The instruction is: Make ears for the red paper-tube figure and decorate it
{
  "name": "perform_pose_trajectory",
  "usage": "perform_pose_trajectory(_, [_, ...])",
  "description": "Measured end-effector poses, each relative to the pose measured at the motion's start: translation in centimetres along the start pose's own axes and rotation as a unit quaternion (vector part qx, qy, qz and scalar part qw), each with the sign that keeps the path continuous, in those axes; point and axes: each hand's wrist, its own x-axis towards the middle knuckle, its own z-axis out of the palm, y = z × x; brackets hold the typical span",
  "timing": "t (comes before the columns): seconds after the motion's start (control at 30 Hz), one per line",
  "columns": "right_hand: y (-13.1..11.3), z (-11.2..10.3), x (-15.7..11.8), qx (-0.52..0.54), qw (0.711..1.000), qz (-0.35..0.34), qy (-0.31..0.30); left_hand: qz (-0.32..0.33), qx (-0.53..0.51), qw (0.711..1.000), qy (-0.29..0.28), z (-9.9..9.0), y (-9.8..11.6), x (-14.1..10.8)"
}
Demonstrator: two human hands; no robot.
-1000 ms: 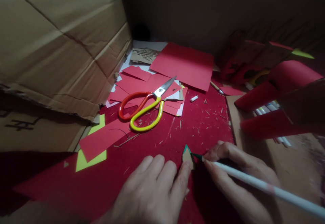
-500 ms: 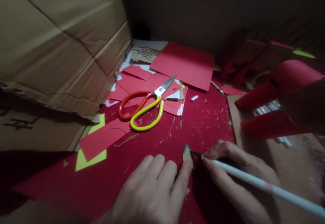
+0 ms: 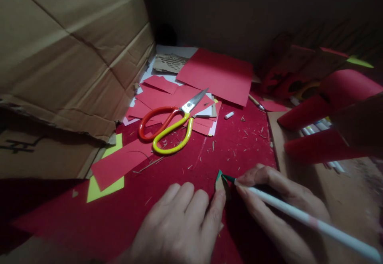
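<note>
A small pointed piece of cardboard (image 3: 220, 184) lies on the red surface, its tip coloured green. My left hand (image 3: 182, 220) presses its lower end with the thumb, the other fingers curled on the surface. In my right hand (image 3: 278, 208) is a white-handled brush (image 3: 302, 217) with a green tip, pinched between thumb and fingers. That tip touches the green upper part of the cardboard piece.
Scissors with red and yellow handles (image 3: 173, 130) lie on cut red papers (image 3: 167, 96). A large cardboard sheet (image 3: 72, 56) stands at the left. Red tubes (image 3: 317, 146) and pens are at the right. A red strip (image 3: 122, 164) covers yellow paper (image 3: 103, 190).
The brush tip has moved slightly left, from beside the cardboard piece's right edge onto its green tip. My left hand holds the same place.
</note>
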Motion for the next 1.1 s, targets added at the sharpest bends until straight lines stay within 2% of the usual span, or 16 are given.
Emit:
perform_pose_trajectory(0.1, [1.0, -0.5, 0.3, 0.059, 0.994, 0.007, -0.097, -0.002, 0.007, 1.000, -0.001, 0.0, 0.0, 0.1])
perform_pose_trajectory(0.17, [1.3, -0.8, 0.5, 0.067, 0.990, 0.010, -0.124, -0.001, 0.009, 1.000, 0.004, 0.1, 0.0, 0.2])
perform_pose_trajectory(0.27, [1.2, -0.9, 0.6, 0.046, 0.994, 0.008, -0.098, 0.000, 0.009, 1.000, 0.005, 0.1, 0.1, 0.1])
perform_pose_trajectory(0.43, [0.7, -0.9, 0.8, 0.061, 0.991, -0.019, -0.115, -0.005, 0.007, 1.000, 0.004, 0.1, 0.2, 0.2])
perform_pose_trajectory(0.5, [0.4, -0.7, 0.7, 0.003, 0.999, -0.020, -0.045, -0.007, 0.012, 1.000, 0.001, 0.1, 0.2, 0.2])
perform_pose_trajectory(0.63, [-0.3, -0.2, 0.2, -0.054, 0.998, -0.029, -0.035, -0.011, 0.012, 1.000, 0.007, -0.1, 0.2, 0.0])
perform_pose_trajectory(0.77, [-0.6, 0.2, -0.1, -0.070, 0.997, -0.020, 0.008, -0.008, 0.010, 1.000, 0.005, -0.2, 0.2, -0.2])
perform_pose_trajectory(1.1, [-0.9, 0.2, -0.1, -0.073, 0.997, 0.004, 0.017, -0.011, 0.003, 1.000, -0.005, -0.2, 0.1, 0.2])
